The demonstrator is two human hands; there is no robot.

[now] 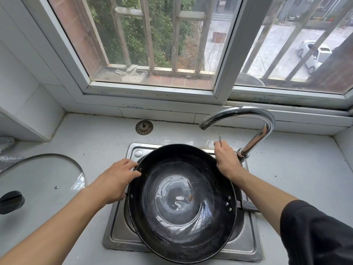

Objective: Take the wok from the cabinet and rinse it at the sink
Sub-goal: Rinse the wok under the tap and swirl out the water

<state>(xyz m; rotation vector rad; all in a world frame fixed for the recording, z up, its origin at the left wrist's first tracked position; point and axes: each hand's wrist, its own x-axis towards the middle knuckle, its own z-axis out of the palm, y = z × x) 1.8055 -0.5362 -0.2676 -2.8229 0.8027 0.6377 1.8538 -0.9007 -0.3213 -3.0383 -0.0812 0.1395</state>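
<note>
A black wok (181, 203) lies over the steel sink (246, 245), covering most of the basin, with a shallow pool of water in its bottom. Its long handle (248, 205) points right, partly under my right forearm. My left hand (114, 180) grips the wok's left rim, thumb over the edge. My right hand (226, 159) is behind the wok's far right rim, fingers curled round the thin metal tap lever (219, 137). The chrome faucet (261, 129) arches left, its spout above the counter behind the wok; no water runs from it.
A glass lid (42, 180) with a black knob lies on the counter at the left. A round drain strainer (144, 127) sits behind the sink. A window with bars runs along the back wall. White tiled walls close in both sides.
</note>
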